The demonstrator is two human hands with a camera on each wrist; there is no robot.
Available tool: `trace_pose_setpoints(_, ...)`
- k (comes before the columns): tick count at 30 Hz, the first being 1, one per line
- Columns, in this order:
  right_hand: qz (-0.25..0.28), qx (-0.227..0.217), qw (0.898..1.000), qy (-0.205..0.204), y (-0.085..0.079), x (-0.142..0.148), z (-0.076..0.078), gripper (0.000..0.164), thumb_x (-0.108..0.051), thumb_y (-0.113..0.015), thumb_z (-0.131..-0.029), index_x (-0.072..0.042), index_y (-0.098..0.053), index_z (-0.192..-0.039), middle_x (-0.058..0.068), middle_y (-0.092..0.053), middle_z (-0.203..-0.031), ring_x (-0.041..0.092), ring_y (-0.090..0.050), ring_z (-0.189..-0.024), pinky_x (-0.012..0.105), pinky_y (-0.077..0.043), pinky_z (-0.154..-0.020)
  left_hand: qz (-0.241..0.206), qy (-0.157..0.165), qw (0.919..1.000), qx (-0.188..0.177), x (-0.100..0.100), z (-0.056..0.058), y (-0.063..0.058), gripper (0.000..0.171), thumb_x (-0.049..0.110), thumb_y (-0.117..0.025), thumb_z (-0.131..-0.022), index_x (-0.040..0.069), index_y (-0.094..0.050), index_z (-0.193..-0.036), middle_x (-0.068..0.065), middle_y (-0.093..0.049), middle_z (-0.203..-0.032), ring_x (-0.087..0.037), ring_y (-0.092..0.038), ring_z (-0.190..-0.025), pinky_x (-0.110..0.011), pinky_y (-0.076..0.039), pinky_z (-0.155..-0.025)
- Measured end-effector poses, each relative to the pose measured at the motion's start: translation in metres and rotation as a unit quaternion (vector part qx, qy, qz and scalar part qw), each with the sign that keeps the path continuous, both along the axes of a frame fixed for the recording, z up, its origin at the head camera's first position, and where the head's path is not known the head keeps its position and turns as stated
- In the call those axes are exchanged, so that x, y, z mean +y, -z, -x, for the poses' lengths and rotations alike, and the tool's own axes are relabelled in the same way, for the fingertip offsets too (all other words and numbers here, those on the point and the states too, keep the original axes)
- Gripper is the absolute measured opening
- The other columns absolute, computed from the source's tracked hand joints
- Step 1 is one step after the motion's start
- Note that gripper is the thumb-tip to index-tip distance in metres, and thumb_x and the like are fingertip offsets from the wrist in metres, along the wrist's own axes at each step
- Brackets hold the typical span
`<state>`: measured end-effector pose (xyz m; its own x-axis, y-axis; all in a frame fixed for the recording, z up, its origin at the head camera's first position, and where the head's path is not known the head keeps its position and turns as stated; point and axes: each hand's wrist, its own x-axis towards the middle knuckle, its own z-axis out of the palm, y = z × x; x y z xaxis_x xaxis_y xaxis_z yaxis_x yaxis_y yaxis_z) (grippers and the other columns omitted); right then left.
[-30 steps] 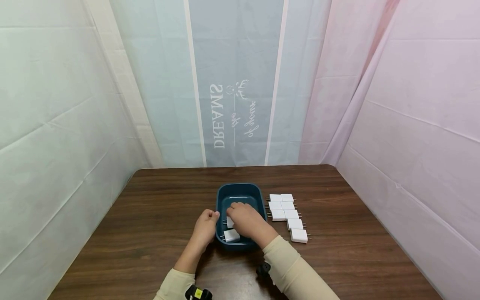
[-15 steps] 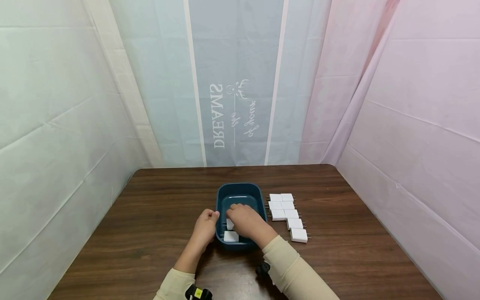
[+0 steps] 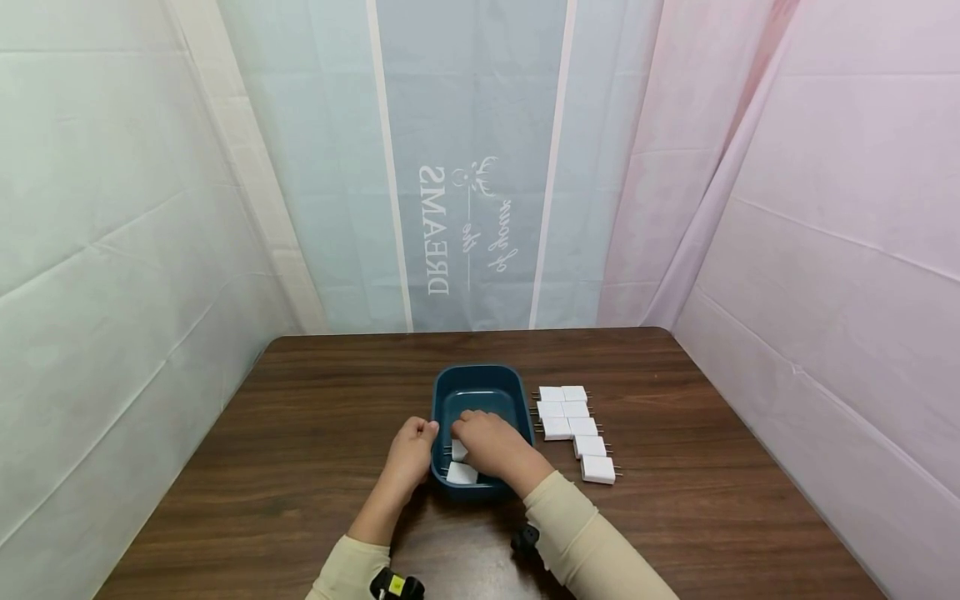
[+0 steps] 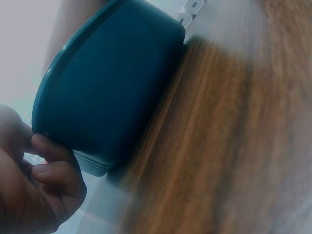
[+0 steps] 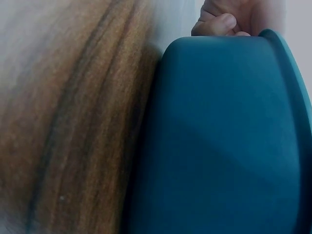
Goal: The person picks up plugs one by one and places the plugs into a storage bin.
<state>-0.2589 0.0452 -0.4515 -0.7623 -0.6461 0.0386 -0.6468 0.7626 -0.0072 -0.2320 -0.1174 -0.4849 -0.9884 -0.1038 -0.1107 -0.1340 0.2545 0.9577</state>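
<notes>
A deep blue-green plastic bin (image 3: 480, 377) stands on the wooden table. My left hand (image 3: 410, 457) grips its left rim between thumb and curled fingers; the left wrist view shows the fingertips (image 4: 43, 141) right at the rim. Over the bin's right side reaches my right hand (image 3: 491, 442), fingers curled down onto a white charger plug (image 3: 459, 451), which it partly covers. Closer to the near end of the bin lies another white charger (image 3: 462, 474), prongs pointing left. In the right wrist view the bin's outer wall (image 5: 229, 126) hides the right hand's fingers.
Right of the bin, several white chargers (image 3: 556, 429) lie in two columns with prongs facing outward. The right column reaches nearer, ending with a charger (image 3: 597, 470) close to the right forearm. Fabric curtains (image 3: 480, 250) enclose the wooden table (image 3: 337, 400).
The nearest charger in the bin has turned slightly and settled. The charger under my right hand has shifted a little toward the near end. My left hand has stayed on the rim.
</notes>
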Motion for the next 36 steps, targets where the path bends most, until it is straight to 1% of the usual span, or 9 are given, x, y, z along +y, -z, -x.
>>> trace_pose_setpoints(9, 0.005, -0.01, 1.0, -0.002, 0.0026, 0.0003, 0.002, 0.03, -0.024, -0.08, -0.09, -0.014, -0.073, -0.117, -0.001, -0.069, -0.105, 0.011, -0.062, -0.089, 0.031, -0.057, -0.08, -0.001, 0.003, 1.0, -0.002, 0.0002, 0.0002, -0.0006, 0.026, 0.028, -0.046, -0.11, 0.004, -0.055, -0.11, -0.012, -0.054, -0.086, -0.019, -0.046, -0.057, -0.028, -0.039, -0.046)
trace_pose_setpoints(17, 0.011, -0.027, 1.0, 0.002, -0.0023, 0.0019, 0.0, 0.031, -0.025, -0.08, -0.091, -0.014, -0.073, -0.118, -0.001, -0.069, -0.106, 0.011, -0.062, -0.088, 0.031, -0.057, -0.08, 0.0, 0.0, 1.0, -0.002, 0.0005, 0.0006, 0.0006, 0.025, 0.027, -0.047, -0.11, 0.004, -0.055, -0.11, -0.011, -0.053, -0.085, -0.019, -0.045, -0.056, -0.028, -0.038, -0.045)
trace_pose_setpoints(26, 0.017, -0.031, 0.999, -0.003, -0.0051, 0.0022, -0.0022, 0.028, -0.024, -0.079, -0.092, -0.014, -0.074, -0.118, -0.001, -0.068, -0.104, 0.01, -0.06, -0.086, 0.03, -0.056, -0.078, -0.003, 0.001, 1.0, 0.003, 0.0011, -0.0002, 0.0, 0.025, 0.026, -0.047, -0.11, 0.003, -0.055, -0.109, -0.01, -0.053, -0.083, -0.019, -0.045, -0.056, -0.029, -0.038, -0.045)
trace_pose_setpoints(30, 0.026, -0.035, 0.999, -0.004, -0.0046, 0.0024, -0.0034, 0.027, -0.024, -0.077, -0.093, -0.014, -0.074, -0.118, -0.002, -0.068, -0.104, 0.009, -0.059, -0.084, 0.029, -0.056, -0.078, -0.007, 0.006, 1.0, -0.003, 0.0008, -0.0008, -0.0007, 0.025, 0.027, -0.046, -0.11, 0.003, -0.054, -0.111, -0.009, -0.051, -0.081, -0.018, -0.044, -0.055, -0.028, -0.037, -0.045)
trace_pose_setpoints(36, 0.039, -0.041, 0.998, -0.005, -0.0056, 0.0028, -0.0051, 0.024, -0.024, -0.074, -0.096, -0.014, -0.074, -0.117, -0.002, -0.068, -0.103, 0.008, -0.058, -0.082, 0.028, -0.056, -0.077, -0.004, 0.006, 0.9999, -0.011, -0.0003, -0.0006, -0.0014, 0.027, 0.029, -0.045, -0.111, 0.003, -0.054, -0.113, -0.011, -0.053, -0.086, -0.018, -0.045, -0.056, -0.028, -0.038, -0.047)
